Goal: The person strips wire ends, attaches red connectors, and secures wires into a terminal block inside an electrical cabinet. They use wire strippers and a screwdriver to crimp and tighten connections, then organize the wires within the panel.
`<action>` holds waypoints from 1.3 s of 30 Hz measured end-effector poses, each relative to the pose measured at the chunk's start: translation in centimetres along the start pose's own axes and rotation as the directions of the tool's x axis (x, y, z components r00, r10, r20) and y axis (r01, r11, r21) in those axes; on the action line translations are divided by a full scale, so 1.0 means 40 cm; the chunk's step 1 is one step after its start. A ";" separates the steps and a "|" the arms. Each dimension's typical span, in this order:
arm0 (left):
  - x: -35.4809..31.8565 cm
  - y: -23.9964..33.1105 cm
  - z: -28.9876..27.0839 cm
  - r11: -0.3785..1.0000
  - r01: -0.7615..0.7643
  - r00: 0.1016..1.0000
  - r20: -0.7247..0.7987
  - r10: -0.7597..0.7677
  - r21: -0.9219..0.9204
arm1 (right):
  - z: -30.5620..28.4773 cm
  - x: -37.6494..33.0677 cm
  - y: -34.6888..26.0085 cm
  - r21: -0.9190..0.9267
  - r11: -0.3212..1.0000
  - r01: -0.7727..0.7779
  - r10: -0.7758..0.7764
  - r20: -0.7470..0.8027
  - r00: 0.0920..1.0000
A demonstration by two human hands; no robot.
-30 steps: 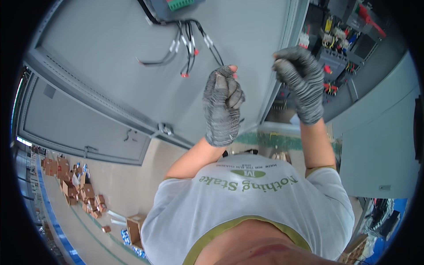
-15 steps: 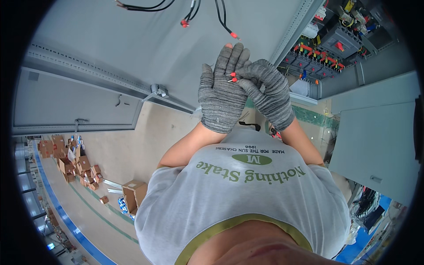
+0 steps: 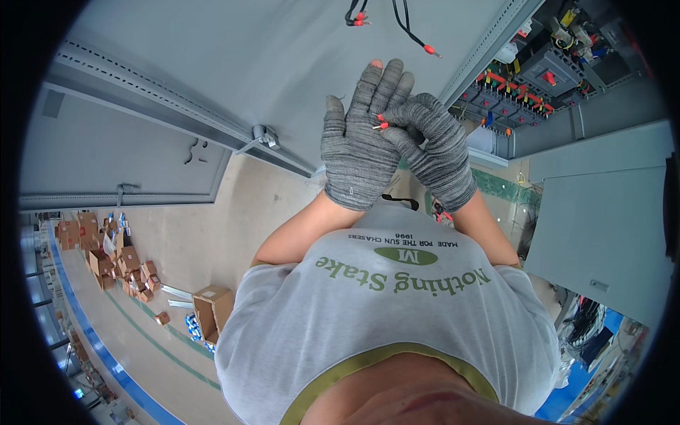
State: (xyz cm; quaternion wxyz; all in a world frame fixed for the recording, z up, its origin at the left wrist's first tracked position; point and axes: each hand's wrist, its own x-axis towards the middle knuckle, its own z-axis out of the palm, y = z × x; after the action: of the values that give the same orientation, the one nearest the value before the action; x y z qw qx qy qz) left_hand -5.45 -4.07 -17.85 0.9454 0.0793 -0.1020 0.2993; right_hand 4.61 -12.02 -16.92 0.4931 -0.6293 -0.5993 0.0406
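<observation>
My left hand [image 3: 365, 134], in a grey knitted glove, is held palm up with its fingers stretched out; one bare fingertip shows through the glove. Over that palm, my right hand [image 3: 433, 145], gloved alike, is closed in a pinch. Small red wire ferrules [image 3: 383, 125] with metal pins stick out at its thumb and forefinger, close against the left palm. Beyond the fingers hang black wires [image 3: 405, 25] ending in a red ferrule [image 3: 429, 49]. Another bunch of black wires with red ferrules [image 3: 360, 19] hangs at the top edge.
A grey metal panel [image 3: 234, 78] spreads behind the hands, with a perforated frame rail [image 3: 142, 85] at left. At right stands an open cabinet with circuit breakers [image 3: 545, 67] and a grey door [image 3: 602, 234]. Cardboard boxes [image 3: 127, 262] lie on the floor at far left.
The hanging black wires now appear farther right and higher in view. My hands keep nearly the same pose, and the red ferrules sit slightly farther right.
</observation>
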 end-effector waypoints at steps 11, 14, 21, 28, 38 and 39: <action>-0.016 0.046 0.005 0.994 0.004 1.000 -0.003 -0.003 0.105 | 0.054 0.021 -0.033 -0.152 0.986 0.073 -0.083 -0.057 0.995; -0.024 0.061 0.006 0.995 0.010 1.000 -0.001 -0.010 0.100 | 0.062 0.022 -0.045 -0.130 0.991 0.040 -0.048 -0.062 0.997; -0.047 0.093 0.018 0.998 -0.003 0.974 -0.225 0.015 0.057 | 0.086 0.014 -0.056 0.165 0.978 -0.131 0.142 -0.059 0.988; -0.026 0.195 0.049 0.741 -0.082 0.985 -0.058 0.161 0.666 | 0.046 0.010 -0.116 0.568 0.809 -0.153 0.207 -0.030 0.978; 0.131 0.256 0.237 -0.032 -0.529 0.792 0.506 0.342 0.848 | -0.145 0.093 -0.321 0.536 0.817 0.212 -0.014 -0.350 0.937; 0.135 0.259 0.240 0.114 -0.432 0.878 0.388 0.280 0.895 | -0.144 0.104 -0.330 0.538 0.815 0.215 -0.050 -0.304 0.951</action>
State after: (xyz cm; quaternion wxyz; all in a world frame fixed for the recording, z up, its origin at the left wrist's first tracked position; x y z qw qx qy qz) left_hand -8.56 5.26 -6.36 0.5760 0.6400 0.0334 0.5075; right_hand 0.04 -14.70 -2.92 0.7374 -0.4105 -0.5282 0.0932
